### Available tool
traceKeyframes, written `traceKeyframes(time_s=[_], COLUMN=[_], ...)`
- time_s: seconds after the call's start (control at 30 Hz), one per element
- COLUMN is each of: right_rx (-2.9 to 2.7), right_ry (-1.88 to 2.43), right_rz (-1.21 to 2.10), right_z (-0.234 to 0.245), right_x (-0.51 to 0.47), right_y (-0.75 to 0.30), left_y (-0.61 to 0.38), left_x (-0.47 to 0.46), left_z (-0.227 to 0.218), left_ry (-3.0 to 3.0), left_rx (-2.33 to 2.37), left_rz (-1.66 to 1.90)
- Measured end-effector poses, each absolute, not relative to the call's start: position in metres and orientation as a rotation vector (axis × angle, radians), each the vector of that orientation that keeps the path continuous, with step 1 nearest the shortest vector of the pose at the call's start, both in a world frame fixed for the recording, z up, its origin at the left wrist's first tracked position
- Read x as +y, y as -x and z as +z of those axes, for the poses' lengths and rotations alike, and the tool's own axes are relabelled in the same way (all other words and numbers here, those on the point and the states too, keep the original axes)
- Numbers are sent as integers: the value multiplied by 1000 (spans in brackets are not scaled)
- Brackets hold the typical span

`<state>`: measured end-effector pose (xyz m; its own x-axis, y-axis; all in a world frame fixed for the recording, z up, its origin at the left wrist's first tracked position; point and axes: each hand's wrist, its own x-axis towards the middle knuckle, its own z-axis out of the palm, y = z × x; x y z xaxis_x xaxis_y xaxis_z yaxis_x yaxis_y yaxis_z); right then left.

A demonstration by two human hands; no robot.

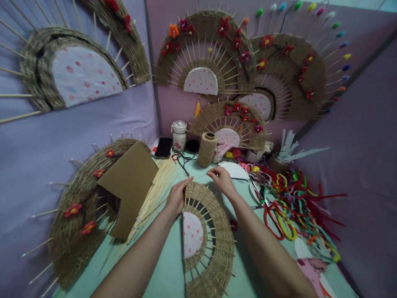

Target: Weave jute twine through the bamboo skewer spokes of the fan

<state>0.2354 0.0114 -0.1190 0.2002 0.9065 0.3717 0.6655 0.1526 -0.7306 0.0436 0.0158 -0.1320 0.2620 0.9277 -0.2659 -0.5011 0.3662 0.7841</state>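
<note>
A half-woven jute fan [211,231] is laid flat on the tabletop [167,277]. Its upper edge is gripped by the left hand [176,196], while a jute strand [201,176] is pinched by the right hand [221,179]. A twine spool [207,150] is seen just beyond, with bamboo sticks [155,194] to the left.

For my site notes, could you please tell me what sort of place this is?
Probably a small handicraft workspace: woven twine fans line the walls, a twine spool stands on the table, and pipe cleaners lie heaped beside it.
</note>
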Motion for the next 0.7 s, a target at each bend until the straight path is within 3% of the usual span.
traceKeyframes(time_s=[0.37,0.7], right_rx=[-1460,-1522], right_ry=[1528,1532], right_rz=[379,703], right_z=[-104,-117], right_x=[11,-4], right_y=[-226,-240], left_y=[-48,-42], left_x=[12,17], left_z=[-134,-137], left_ry=[-576,-503], left_rx=[805,762], left_rz=[1014,964])
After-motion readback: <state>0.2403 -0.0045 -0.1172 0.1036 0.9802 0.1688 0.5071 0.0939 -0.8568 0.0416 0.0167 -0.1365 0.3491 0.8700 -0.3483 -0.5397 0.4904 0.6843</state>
